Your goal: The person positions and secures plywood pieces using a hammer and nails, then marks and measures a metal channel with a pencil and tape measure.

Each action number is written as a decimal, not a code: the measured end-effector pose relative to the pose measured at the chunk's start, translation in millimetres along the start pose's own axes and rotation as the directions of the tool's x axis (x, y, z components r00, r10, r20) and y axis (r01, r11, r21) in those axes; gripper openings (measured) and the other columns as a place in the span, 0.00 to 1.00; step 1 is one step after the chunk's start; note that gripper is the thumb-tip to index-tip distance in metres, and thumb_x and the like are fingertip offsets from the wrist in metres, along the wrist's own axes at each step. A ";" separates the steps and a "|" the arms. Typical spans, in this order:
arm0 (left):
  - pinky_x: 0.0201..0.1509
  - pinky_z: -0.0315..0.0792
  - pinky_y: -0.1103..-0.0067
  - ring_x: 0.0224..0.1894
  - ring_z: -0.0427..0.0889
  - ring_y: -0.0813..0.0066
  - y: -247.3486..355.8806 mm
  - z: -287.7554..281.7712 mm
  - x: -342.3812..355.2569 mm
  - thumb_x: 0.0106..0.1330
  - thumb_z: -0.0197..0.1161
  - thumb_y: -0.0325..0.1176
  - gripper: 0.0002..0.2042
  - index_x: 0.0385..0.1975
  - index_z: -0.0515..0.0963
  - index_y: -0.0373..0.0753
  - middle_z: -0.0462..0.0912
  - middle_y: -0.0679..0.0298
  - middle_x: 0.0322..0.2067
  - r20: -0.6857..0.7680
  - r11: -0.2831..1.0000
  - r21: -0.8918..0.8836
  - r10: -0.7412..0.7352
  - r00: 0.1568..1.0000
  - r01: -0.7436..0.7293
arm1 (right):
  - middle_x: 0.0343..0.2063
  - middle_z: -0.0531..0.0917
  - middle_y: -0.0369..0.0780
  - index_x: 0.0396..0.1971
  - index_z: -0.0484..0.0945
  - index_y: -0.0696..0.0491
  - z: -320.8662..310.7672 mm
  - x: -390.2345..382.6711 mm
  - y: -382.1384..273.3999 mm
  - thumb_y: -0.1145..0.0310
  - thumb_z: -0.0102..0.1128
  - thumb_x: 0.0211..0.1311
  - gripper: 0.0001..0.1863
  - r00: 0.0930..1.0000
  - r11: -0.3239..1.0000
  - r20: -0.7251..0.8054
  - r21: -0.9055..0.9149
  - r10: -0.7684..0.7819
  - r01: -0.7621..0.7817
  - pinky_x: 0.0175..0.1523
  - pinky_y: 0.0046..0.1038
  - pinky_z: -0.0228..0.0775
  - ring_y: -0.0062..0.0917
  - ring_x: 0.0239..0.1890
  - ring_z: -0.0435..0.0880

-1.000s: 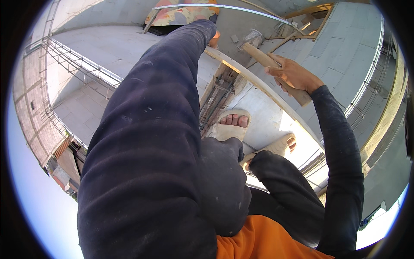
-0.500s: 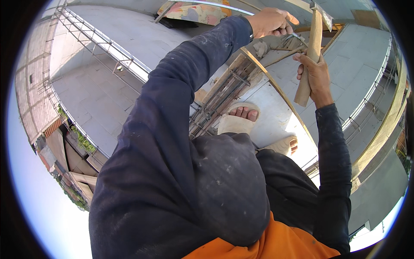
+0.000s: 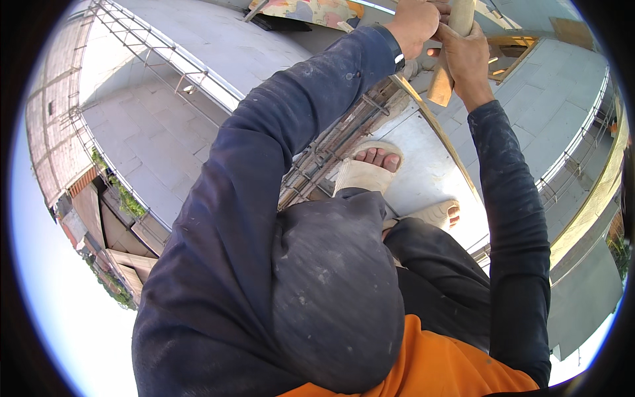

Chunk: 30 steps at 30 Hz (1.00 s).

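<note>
The right hand (image 3: 466, 58) is wrapped around a wooden tool handle (image 3: 440, 89), thumb laid across its front; the handle's butt sticks out below the grip, toward the body, and its far end runs past the picture's top edge. Just left of the grip, the left hand (image 3: 411, 30) has its fingers curled close by the handle; whether they touch it or pinch anything, I cannot tell. A dark wristband (image 3: 399, 59) circles the left wrist. Below the grip, a wooden strip (image 3: 440, 132) edges a pale panel (image 3: 423, 149), with two beige sandals (image 3: 360, 175) worn on the feet. Below and left of the grip, steel rebar (image 3: 324, 155) lies beside the panel; a wooden frame (image 3: 529, 45) is right of it.
</note>
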<state>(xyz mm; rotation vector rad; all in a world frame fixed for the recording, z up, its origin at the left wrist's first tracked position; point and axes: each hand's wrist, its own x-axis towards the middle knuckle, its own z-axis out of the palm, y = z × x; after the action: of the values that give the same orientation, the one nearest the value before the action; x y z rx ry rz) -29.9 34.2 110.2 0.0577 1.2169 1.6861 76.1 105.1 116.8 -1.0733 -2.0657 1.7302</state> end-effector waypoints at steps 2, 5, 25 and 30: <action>0.45 0.82 0.63 0.48 0.85 0.63 2.9 0.0 -7.9 0.69 0.47 0.22 0.21 0.61 0.73 0.38 0.85 0.57 0.53 -0.021 1.000 -0.020 0.012 1.000 -0.012 | 0.40 0.88 0.41 0.53 0.76 0.61 4.2 1.6 2.8 0.64 0.70 0.67 0.21 1.000 1.000 0.006 0.009 -0.022 0.022 0.37 0.23 0.86 0.23 0.37 0.91; 0.45 0.82 0.65 0.47 0.86 0.64 -2.5 -12.2 -9.9 0.69 0.50 0.23 0.20 0.61 0.73 0.36 0.85 0.56 0.53 0.053 0.995 -0.074 0.072 0.996 -0.068 | 0.40 0.88 0.41 0.52 0.76 0.61 12.4 1.4 -0.7 0.66 0.70 0.66 0.21 1.000 0.999 0.023 0.028 -0.018 0.017 0.36 0.22 0.86 0.23 0.36 0.91; 0.38 0.78 0.79 0.33 0.86 0.80 -18.2 -70.6 80.4 0.69 0.69 0.41 0.13 0.40 0.86 0.36 0.89 0.66 0.33 0.064 0.320 0.944 -0.422 0.904 0.083 | 0.30 0.84 0.45 0.53 0.73 0.66 -71.2 3.9 57.1 0.65 0.72 0.61 0.27 0.905 0.929 0.216 -0.033 0.367 -0.369 0.28 0.27 0.80 0.24 0.23 0.85; 0.33 0.73 0.79 0.29 0.81 0.79 -67.4 -104.9 120.0 0.65 0.71 0.40 0.13 0.31 0.87 0.33 0.86 0.65 0.27 0.077 0.008 0.996 -0.605 0.792 -0.091 | 0.28 0.83 0.44 0.54 0.72 0.67 -109.6 -24.8 98.0 0.66 0.72 0.61 0.28 0.805 0.860 0.306 -0.126 0.509 -0.495 0.26 0.28 0.78 0.22 0.21 0.83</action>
<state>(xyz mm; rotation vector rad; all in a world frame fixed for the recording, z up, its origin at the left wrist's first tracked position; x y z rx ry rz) -99.3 49.1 -47.6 1.0271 1.5904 0.0390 196.8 173.6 62.2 -1.5503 -2.1394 2.2622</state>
